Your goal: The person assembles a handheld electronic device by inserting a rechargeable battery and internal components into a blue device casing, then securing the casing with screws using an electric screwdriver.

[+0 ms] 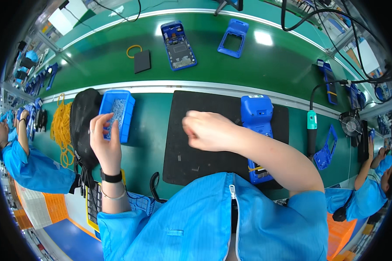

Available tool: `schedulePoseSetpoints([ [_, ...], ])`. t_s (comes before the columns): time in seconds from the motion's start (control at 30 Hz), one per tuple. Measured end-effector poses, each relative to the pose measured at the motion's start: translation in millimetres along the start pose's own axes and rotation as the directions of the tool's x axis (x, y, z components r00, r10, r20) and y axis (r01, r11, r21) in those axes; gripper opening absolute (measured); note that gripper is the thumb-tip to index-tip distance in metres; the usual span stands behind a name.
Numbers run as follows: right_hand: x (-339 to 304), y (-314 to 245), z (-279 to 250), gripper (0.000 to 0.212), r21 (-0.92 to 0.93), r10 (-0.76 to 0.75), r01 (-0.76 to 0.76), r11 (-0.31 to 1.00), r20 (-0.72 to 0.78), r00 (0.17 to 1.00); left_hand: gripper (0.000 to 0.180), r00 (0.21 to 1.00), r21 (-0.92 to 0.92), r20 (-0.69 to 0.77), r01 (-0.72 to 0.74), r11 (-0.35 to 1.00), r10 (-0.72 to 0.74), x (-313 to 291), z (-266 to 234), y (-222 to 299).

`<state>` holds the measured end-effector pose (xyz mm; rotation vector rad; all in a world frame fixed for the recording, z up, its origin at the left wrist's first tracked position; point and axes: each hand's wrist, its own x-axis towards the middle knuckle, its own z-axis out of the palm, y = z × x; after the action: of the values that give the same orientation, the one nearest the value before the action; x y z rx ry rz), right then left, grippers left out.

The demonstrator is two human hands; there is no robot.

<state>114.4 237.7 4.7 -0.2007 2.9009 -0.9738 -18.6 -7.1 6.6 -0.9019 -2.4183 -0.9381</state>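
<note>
On the green surface [147, 126], the left hand [106, 145] is at the near end of a blue bin [127, 115] of small pieces [118, 108], fingers half bent with a gap to the thumb; contact with the bin cannot be determined. The right hand [210, 130], slightly blurred, is curled narrow over a black mat [185, 158]; cannot tell whether it grips anything. A blue handheld device [257, 108] lies on the mat's right part, its middle hidden by the right forearm [270, 152].
</note>
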Motion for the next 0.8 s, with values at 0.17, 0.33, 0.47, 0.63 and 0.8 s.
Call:
schedulePoseSetpoints([
  [0.17,82.0,-53.5,8.4,0.011,0.198,-0.201,0.309,0.930,-0.429,0.880,0.023,0.945,-0.490,-0.194,0.138,0.861,-0.262,-13.4,7.9,29.6],
  [0.33,73.3,-45.0,17.6,0.028,0.217,-0.143,0.343,0.914,-0.619,0.772,0.026,0.951,-0.539,-0.206,0.086,0.838,-0.230,-26.4,15.1,34.8],
  [0.47,-36.2,0.2,-20.7,0.026,0.228,0.003,0.169,0.959,-0.606,0.796,0.026,0.975,-0.542,-0.078,0.132,0.830,-0.206,-35.3,27.3,32.4],
  [0.63,-178.7,28.6,-32.1,0.027,0.320,0.471,-0.345,0.882,-0.616,0.632,0.030,0.977,-0.527,0.214,0.130,0.840,-0.016,-34.4,46.5,65.7],
  [0.8,-225.5,-8.5,28.0,0.071,0.215,0.473,-0.433,0.875,-0.566,0.675,0.020,0.993,-0.195,0.108,0.058,0.979,-0.037,-14.9,30.6,35.0],
])
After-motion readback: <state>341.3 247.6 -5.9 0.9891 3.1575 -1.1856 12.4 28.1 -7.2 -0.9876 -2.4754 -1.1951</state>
